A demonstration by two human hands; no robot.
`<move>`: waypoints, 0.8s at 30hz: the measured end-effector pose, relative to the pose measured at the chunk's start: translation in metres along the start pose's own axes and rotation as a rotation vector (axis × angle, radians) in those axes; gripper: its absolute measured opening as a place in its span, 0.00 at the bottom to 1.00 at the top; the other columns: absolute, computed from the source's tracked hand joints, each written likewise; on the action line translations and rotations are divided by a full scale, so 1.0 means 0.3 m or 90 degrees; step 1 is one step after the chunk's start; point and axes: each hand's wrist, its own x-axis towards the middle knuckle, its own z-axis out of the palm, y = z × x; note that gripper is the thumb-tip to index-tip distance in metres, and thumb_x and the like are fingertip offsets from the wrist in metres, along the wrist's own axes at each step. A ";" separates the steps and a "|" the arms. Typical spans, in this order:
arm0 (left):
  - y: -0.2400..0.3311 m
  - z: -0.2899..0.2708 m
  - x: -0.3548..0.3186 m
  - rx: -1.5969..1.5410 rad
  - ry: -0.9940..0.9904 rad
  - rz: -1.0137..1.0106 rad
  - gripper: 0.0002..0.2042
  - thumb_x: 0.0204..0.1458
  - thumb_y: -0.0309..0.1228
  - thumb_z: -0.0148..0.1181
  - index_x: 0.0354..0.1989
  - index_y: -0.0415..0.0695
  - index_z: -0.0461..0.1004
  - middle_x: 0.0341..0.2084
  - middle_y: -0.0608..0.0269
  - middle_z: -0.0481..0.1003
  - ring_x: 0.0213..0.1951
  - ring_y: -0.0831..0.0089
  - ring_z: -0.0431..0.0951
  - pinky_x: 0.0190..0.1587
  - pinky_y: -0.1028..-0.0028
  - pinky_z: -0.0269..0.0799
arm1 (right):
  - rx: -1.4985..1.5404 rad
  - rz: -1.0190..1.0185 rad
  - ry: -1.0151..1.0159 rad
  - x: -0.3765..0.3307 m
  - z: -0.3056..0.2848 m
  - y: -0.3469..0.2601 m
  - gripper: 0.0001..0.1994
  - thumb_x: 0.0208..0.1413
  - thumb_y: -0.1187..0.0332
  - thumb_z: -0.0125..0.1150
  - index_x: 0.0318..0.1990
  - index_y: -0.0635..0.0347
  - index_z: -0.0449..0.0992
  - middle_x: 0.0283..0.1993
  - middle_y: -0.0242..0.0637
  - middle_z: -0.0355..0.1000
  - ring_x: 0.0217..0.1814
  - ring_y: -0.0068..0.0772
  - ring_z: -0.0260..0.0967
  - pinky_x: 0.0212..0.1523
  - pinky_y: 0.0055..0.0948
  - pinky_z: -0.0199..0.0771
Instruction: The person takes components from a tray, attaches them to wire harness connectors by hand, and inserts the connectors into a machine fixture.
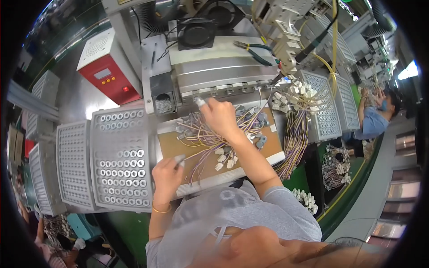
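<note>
White covers sit on fingertips of both my hands. My right hand (220,118) reaches over the wires to the front edge of a metal fixture (214,71), fingers closed in a pinch; what is in them is too small to name. Lower left, my left hand (168,175) is curled closed at the edge of a brown board (172,149), beside wire ends; whether it grips one is hidden. A bundle of yellow and purple wires (208,142) with white connectors (219,166) and grey round parts (261,142) lies spread on the board.
Left stands a grey tray (118,143) with rows of metal rings, below a red-fronted control box (107,71). Green-handled pliers (257,52) lie behind the fixture near a black fan (196,33). More wire harnesses (295,138) hang at right. A co-worker (375,116) sits far right.
</note>
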 end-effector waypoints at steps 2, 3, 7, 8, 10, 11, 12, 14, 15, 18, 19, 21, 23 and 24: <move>0.003 -0.020 -0.001 -0.027 0.002 -0.039 0.10 0.35 0.20 0.56 0.29 0.41 0.76 0.16 0.59 0.70 0.19 0.66 0.69 0.22 0.72 0.64 | -0.172 -0.166 0.049 -0.036 -0.045 0.004 0.08 0.46 0.70 0.54 0.22 0.67 0.69 0.10 0.36 0.62 0.11 0.26 0.66 0.13 0.23 0.61; 0.003 -0.028 -0.002 -0.054 0.009 -0.088 0.11 0.34 0.19 0.55 0.29 0.41 0.75 0.16 0.58 0.69 0.21 0.63 0.70 0.24 0.70 0.65 | -0.074 -0.136 0.012 -0.068 -0.069 0.001 0.08 0.46 0.68 0.54 0.23 0.64 0.69 0.11 0.37 0.62 0.12 0.32 0.65 0.14 0.28 0.62; -0.048 -0.001 -0.005 -0.096 0.018 -0.042 0.12 0.35 0.19 0.59 0.32 0.42 0.76 0.17 0.60 0.71 0.16 0.74 0.67 0.18 0.79 0.60 | 0.088 -0.214 -0.119 -0.192 -0.040 -0.004 0.07 0.41 0.69 0.58 0.25 0.62 0.68 0.17 0.39 0.63 0.19 0.39 0.65 0.20 0.35 0.64; -0.048 -0.005 -0.003 -0.111 0.002 -0.029 0.12 0.35 0.19 0.59 0.32 0.42 0.76 0.17 0.60 0.71 0.16 0.74 0.67 0.18 0.79 0.60 | 0.105 -0.240 -0.170 -0.224 -0.018 -0.005 0.09 0.39 0.68 0.58 0.27 0.63 0.69 0.23 0.41 0.65 0.25 0.41 0.65 0.24 0.35 0.65; -0.034 -0.013 0.003 -0.046 0.046 0.023 0.13 0.35 0.18 0.58 0.32 0.42 0.76 0.16 0.60 0.70 0.17 0.73 0.67 0.18 0.78 0.59 | 0.164 -0.312 -0.237 -0.269 0.040 0.004 0.12 0.39 0.67 0.57 0.32 0.62 0.68 0.27 0.42 0.66 0.28 0.45 0.65 0.27 0.37 0.66; -0.012 -0.009 -0.004 -0.063 0.034 0.040 0.13 0.35 0.18 0.58 0.32 0.42 0.76 0.16 0.60 0.70 0.17 0.73 0.67 0.18 0.78 0.59 | 0.185 -0.275 -0.295 -0.304 0.067 0.018 0.11 0.40 0.67 0.56 0.32 0.61 0.66 0.25 0.43 0.65 0.27 0.46 0.65 0.26 0.38 0.65; -0.007 -0.024 -0.030 -0.036 0.056 0.028 0.13 0.35 0.18 0.57 0.33 0.42 0.76 0.17 0.60 0.70 0.17 0.72 0.67 0.19 0.76 0.60 | 0.253 -0.223 -0.386 -0.294 0.065 -0.021 0.10 0.40 0.67 0.55 0.30 0.61 0.66 0.22 0.44 0.65 0.24 0.45 0.65 0.24 0.37 0.64; -0.012 -0.026 -0.038 0.010 0.087 0.011 0.13 0.35 0.18 0.57 0.33 0.42 0.76 0.17 0.60 0.70 0.18 0.70 0.68 0.20 0.75 0.61 | 0.311 -0.197 -0.419 -0.288 0.097 0.004 0.08 0.41 0.68 0.54 0.28 0.62 0.67 0.20 0.45 0.64 0.22 0.46 0.64 0.24 0.37 0.64; -0.028 0.004 -0.044 0.064 0.107 0.063 0.13 0.35 0.19 0.57 0.34 0.42 0.76 0.17 0.59 0.71 0.18 0.68 0.68 0.21 0.73 0.62 | 0.311 -0.172 -0.419 -0.279 0.094 0.006 0.08 0.41 0.68 0.54 0.28 0.62 0.68 0.21 0.45 0.65 0.23 0.45 0.65 0.24 0.36 0.64; -0.049 0.052 -0.049 0.056 0.160 0.097 0.14 0.34 0.21 0.57 0.34 0.42 0.75 0.20 0.58 0.72 0.21 0.62 0.70 0.24 0.70 0.64 | 0.300 -0.105 -0.427 -0.273 0.080 0.018 0.08 0.43 0.68 0.55 0.30 0.61 0.71 0.24 0.44 0.68 0.25 0.40 0.68 0.27 0.33 0.66; -0.050 0.070 -0.042 0.019 0.149 0.083 0.14 0.35 0.22 0.58 0.34 0.42 0.75 0.21 0.57 0.72 0.23 0.62 0.71 0.25 0.69 0.64 | 0.281 -0.032 -0.478 -0.260 0.042 0.013 0.09 0.43 0.68 0.54 0.33 0.60 0.72 0.24 0.43 0.69 0.25 0.35 0.68 0.28 0.31 0.67; -0.064 0.041 -0.026 0.013 0.146 0.038 0.14 0.35 0.23 0.58 0.36 0.42 0.74 0.22 0.55 0.71 0.26 0.61 0.71 0.27 0.69 0.65 | 0.278 0.003 -0.468 -0.251 -0.006 -0.002 0.08 0.43 0.68 0.54 0.31 0.62 0.72 0.22 0.42 0.68 0.22 0.32 0.66 0.25 0.29 0.66; -0.145 0.005 -0.016 0.073 0.176 -0.038 0.13 0.36 0.24 0.57 0.35 0.40 0.73 0.23 0.54 0.71 0.27 0.60 0.71 0.30 0.69 0.65 | 0.294 0.009 -0.465 -0.255 -0.011 0.020 0.08 0.43 0.68 0.54 0.30 0.63 0.72 0.22 0.43 0.68 0.21 0.32 0.65 0.23 0.29 0.66; -0.236 -0.010 -0.028 0.105 0.208 -0.084 0.12 0.37 0.24 0.57 0.34 0.39 0.73 0.23 0.53 0.70 0.27 0.58 0.70 0.30 0.68 0.65 | 0.276 -0.004 -0.447 -0.254 -0.011 0.029 0.08 0.42 0.70 0.55 0.30 0.63 0.72 0.21 0.39 0.67 0.21 0.25 0.64 0.23 0.24 0.65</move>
